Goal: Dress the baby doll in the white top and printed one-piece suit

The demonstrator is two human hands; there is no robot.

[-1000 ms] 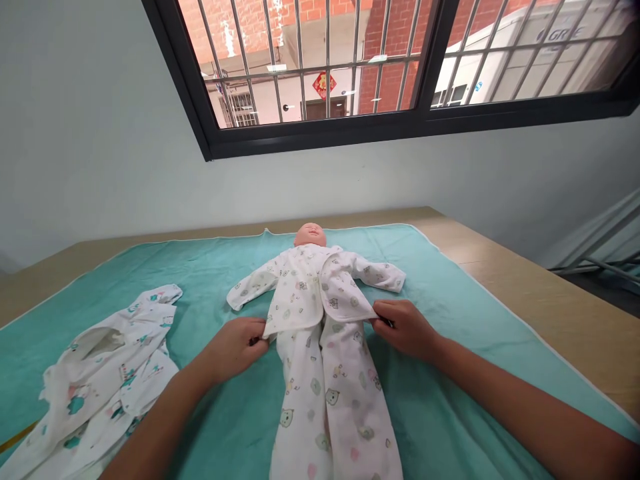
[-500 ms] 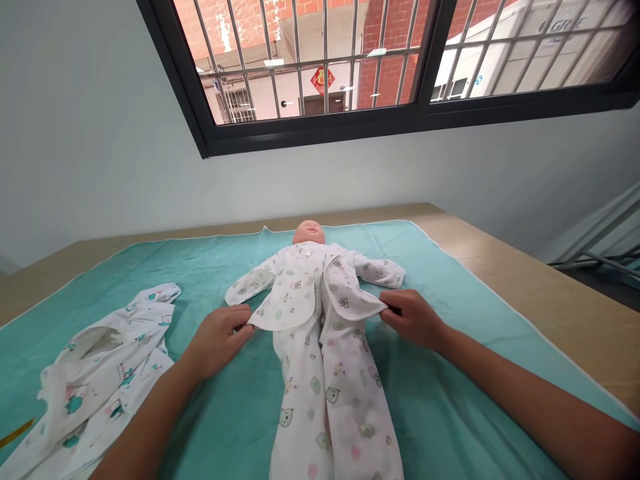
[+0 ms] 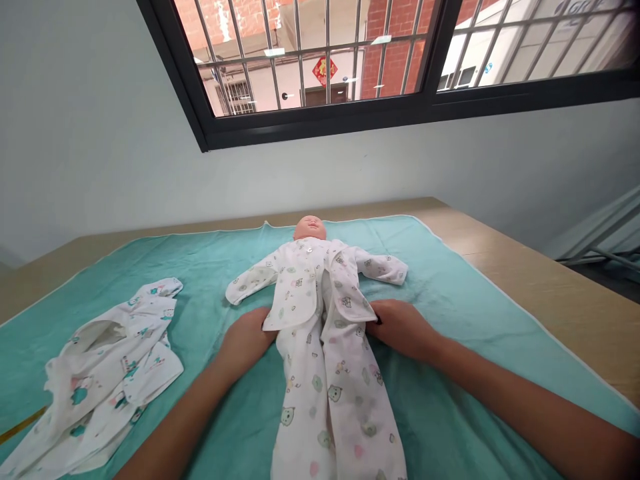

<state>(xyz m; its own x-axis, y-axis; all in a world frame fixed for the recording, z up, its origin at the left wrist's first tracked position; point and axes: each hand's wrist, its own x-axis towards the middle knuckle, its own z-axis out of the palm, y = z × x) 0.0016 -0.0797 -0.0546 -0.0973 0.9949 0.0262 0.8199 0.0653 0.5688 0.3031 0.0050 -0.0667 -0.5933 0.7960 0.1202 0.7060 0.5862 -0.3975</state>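
A baby doll (image 3: 309, 228) lies on its back on a teal towel (image 3: 440, 293), dressed in a white printed jacket (image 3: 300, 287) and matching trousers (image 3: 335, 400). My left hand (image 3: 245, 341) presses against the doll's left hip, its fingertips tucked under the jacket's lower hem. My right hand (image 3: 403, 330) lies at the opposite hip with its fingers slipped under the other jacket flap. Both hands' fingertips are hidden by the cloth.
A second white garment with green prints (image 3: 105, 373) lies crumpled on the towel at the left. The towel covers a wooden table (image 3: 540, 287) set against a grey wall beneath a barred window (image 3: 350, 60). A yellow strip (image 3: 20, 427) shows at the far left edge.
My hands held the jacket's flaps spread outward; they have moved inward to the doll's hips, and the flaps now lie closer over its body. The view has tilted slightly.
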